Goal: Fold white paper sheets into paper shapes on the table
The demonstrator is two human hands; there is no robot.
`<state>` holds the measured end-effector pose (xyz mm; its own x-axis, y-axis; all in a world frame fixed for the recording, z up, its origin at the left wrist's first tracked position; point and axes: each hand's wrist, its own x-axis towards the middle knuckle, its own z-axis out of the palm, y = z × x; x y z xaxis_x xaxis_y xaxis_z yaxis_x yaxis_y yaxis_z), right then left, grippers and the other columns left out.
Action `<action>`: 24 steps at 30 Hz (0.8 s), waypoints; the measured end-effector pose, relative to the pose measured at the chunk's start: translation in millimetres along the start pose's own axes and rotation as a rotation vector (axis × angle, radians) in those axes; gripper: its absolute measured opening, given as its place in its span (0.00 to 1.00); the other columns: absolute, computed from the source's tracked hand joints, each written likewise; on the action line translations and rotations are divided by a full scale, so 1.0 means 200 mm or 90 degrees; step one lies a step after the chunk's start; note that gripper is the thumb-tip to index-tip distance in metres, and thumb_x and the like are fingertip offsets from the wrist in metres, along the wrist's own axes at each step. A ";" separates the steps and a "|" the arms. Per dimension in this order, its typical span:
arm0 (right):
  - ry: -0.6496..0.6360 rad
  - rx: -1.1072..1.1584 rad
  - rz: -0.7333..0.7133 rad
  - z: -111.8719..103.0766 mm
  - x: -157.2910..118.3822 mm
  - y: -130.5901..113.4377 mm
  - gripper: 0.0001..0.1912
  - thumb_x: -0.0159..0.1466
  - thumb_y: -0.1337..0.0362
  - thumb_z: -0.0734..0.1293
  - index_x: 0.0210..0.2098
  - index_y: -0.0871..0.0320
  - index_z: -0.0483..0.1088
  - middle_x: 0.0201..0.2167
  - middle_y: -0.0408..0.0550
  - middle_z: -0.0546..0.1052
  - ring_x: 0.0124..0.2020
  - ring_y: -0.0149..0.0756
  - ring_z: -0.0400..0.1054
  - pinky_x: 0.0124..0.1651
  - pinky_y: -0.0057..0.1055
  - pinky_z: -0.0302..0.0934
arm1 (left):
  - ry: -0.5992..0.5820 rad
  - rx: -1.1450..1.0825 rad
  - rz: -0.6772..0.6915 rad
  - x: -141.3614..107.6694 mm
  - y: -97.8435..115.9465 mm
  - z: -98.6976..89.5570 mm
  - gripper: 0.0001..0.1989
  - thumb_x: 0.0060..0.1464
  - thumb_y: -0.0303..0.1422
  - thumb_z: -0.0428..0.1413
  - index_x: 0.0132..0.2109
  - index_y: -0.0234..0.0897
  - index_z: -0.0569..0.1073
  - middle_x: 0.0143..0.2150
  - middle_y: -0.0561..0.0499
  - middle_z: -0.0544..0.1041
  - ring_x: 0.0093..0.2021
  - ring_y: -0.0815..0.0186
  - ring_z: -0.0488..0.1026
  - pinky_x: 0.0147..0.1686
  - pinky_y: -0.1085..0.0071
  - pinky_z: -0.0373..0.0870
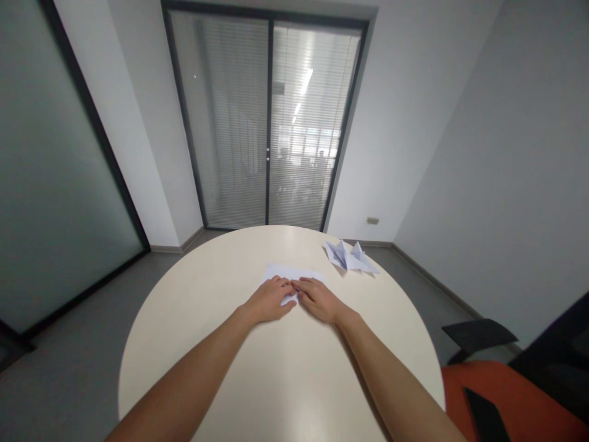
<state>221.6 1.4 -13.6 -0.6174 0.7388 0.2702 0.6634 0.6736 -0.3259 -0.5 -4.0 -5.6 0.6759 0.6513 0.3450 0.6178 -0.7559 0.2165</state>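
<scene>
A sheet of white paper (294,271) lies on the round table, partly covered by both hands. My left hand (272,299) rests on its left part, fingers stretched over the paper and thumb pointing inward, apart from them. From the other side, my right hand (319,299) lies on the right part with its fingers flat and pointing left. The fingertips of the two hands meet near the middle of the sheet. How the paper is folded beneath them is hidden.
Folded white paper shapes (350,256) with pointed tips stand at the table's back right. The pale round table (285,380) fills the foreground. An orange chair (506,399) with black armrests is at the right. Glass panels with blinds (221,135) lie beyond.
</scene>
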 end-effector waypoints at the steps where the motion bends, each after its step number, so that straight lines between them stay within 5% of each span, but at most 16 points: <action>1: -0.028 0.013 0.018 0.02 0.00 0.00 0.27 0.72 0.61 0.54 0.69 0.55 0.57 0.68 0.50 0.63 0.68 0.47 0.55 0.69 0.51 0.47 | 0.000 0.000 -0.001 0.00 0.00 0.00 0.10 0.63 0.38 0.54 0.47 0.40 0.75 0.51 0.46 0.75 0.52 0.56 0.69 0.55 0.59 0.65; 6: -0.106 0.000 0.134 0.03 -0.01 0.01 0.30 0.73 0.55 0.49 0.72 0.55 0.48 0.73 0.49 0.51 0.73 0.50 0.40 0.71 0.59 0.33 | 0.007 0.007 0.004 0.00 0.00 0.00 0.11 0.62 0.38 0.55 0.47 0.38 0.76 0.51 0.45 0.75 0.51 0.55 0.69 0.55 0.60 0.65; 11: -0.107 -0.078 0.219 0.00 -0.03 0.03 0.31 0.74 0.54 0.48 0.72 0.59 0.48 0.73 0.51 0.48 0.74 0.53 0.37 0.70 0.60 0.34 | 0.005 0.030 0.001 0.00 -0.01 0.01 0.12 0.62 0.39 0.54 0.48 0.38 0.76 0.50 0.45 0.76 0.52 0.56 0.69 0.55 0.60 0.66; 17: 0.021 -0.175 0.262 -0.05 -0.03 0.06 0.24 0.69 0.66 0.57 0.62 0.62 0.66 0.70 0.58 0.58 0.71 0.53 0.48 0.70 0.56 0.40 | 0.001 0.047 -0.008 -0.01 -0.01 0.01 0.12 0.62 0.39 0.54 0.48 0.39 0.76 0.51 0.45 0.75 0.52 0.56 0.69 0.55 0.59 0.67; 21: 0.079 -0.126 0.143 -0.06 -0.01 0.04 0.19 0.68 0.65 0.59 0.54 0.59 0.74 0.61 0.56 0.72 0.62 0.44 0.64 0.65 0.41 0.54 | -0.002 0.059 -0.013 -0.01 0.00 0.00 0.13 0.63 0.39 0.53 0.48 0.39 0.76 0.58 0.46 0.73 0.54 0.55 0.69 0.56 0.57 0.66; 24: 0.045 -0.072 0.084 -0.04 0.00 0.04 0.19 0.69 0.62 0.59 0.54 0.56 0.75 0.57 0.53 0.75 0.59 0.42 0.67 0.64 0.40 0.55 | -0.006 0.062 -0.009 -0.01 0.00 0.00 0.13 0.63 0.38 0.52 0.49 0.39 0.76 0.66 0.47 0.66 0.57 0.54 0.68 0.58 0.56 0.65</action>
<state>230.5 6.8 -8.7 -0.4932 0.8177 0.2968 0.7825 0.5661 -0.2592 -2.6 -5.9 -6.7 0.6704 0.6627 0.3337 0.6630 -0.7370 0.1316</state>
